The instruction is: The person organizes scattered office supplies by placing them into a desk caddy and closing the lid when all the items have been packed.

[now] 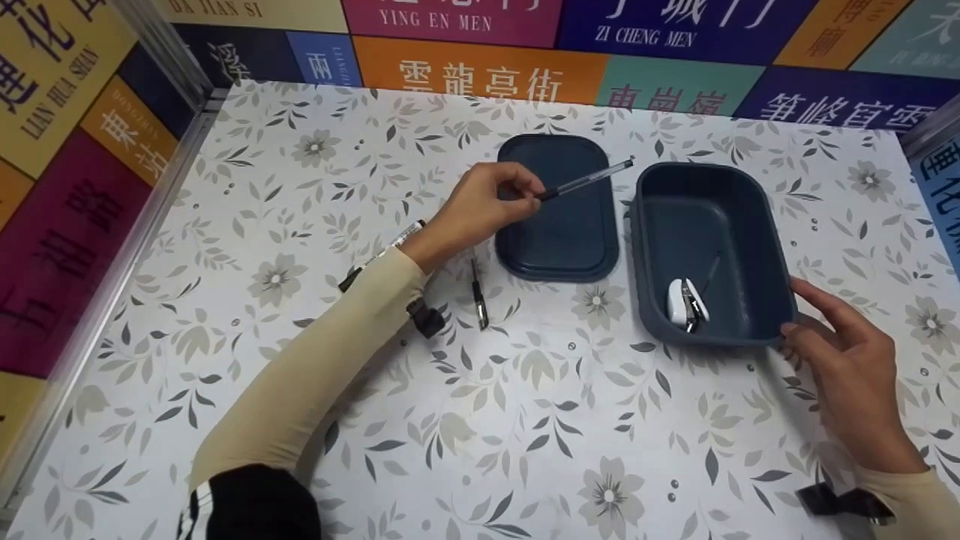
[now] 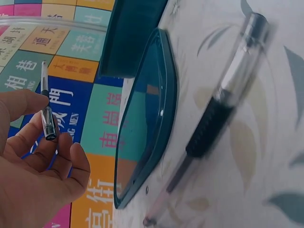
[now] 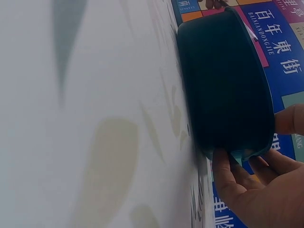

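A flowered worktop (image 1: pixel 525 420) carries everything, and on it, over to the right of the left grip, sits the dark blue box (image 1: pixel 761 247), its long axis running away from the near side. Its lid (image 1: pixel 570 244) lies flat below that grip, between it and the box. The right grip (image 1: pixel 851 367) is the closer of the two, thumb and fingers curled on the box's near right corner. The left grip (image 1: pixel 491 196) hangs over the lid's left side, thumb and fingertip pinched tight on a pen (image 1: pixel 589 178). That pen points out rightward and slightly away, crosswise to the box's length, its free end towards the far left corner; height I can't judge. Behind this grip are a partly hidden marker (image 1: pixel 401 238) and a loose pen (image 1: pixel 478 300); right and nearer, inside the box, rests a small white stapler (image 1: pixel 679 304), apparently.
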`<state>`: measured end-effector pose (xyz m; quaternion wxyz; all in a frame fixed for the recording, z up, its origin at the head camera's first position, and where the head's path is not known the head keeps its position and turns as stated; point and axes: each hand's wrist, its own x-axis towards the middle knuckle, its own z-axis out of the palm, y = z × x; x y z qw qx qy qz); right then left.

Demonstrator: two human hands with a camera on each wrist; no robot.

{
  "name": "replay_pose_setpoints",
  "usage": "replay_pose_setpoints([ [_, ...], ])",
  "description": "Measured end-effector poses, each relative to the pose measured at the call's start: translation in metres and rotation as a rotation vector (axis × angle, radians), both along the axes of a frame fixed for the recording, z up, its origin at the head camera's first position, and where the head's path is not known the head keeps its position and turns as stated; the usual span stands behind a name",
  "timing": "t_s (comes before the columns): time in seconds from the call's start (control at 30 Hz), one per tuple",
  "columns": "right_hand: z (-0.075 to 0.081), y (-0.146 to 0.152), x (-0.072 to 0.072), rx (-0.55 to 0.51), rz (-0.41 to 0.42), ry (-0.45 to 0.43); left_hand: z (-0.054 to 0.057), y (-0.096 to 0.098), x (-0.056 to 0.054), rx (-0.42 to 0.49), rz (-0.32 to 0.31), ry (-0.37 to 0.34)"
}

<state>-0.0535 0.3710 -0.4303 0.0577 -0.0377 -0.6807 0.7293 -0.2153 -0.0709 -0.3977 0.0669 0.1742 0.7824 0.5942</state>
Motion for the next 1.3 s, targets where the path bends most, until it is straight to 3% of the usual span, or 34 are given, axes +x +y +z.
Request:
replay_pose_setpoints([
  [0.3,0.002,0.002,0.001,0.016,-0.002,-0.026,-0.001,0.021,0.001,0.028,-0.047,-0.003],
  [0.6,0.001,0.001,0.0,-0.034,0.008,-0.01,-0.003,0.046,0.002,0.066,-0.081,-0.001],
  [1.3,0.0,0.001,0.0,-0.034,0.02,0.004,-0.011,0.088,0.005,0.02,-0.14,-0.048],
])
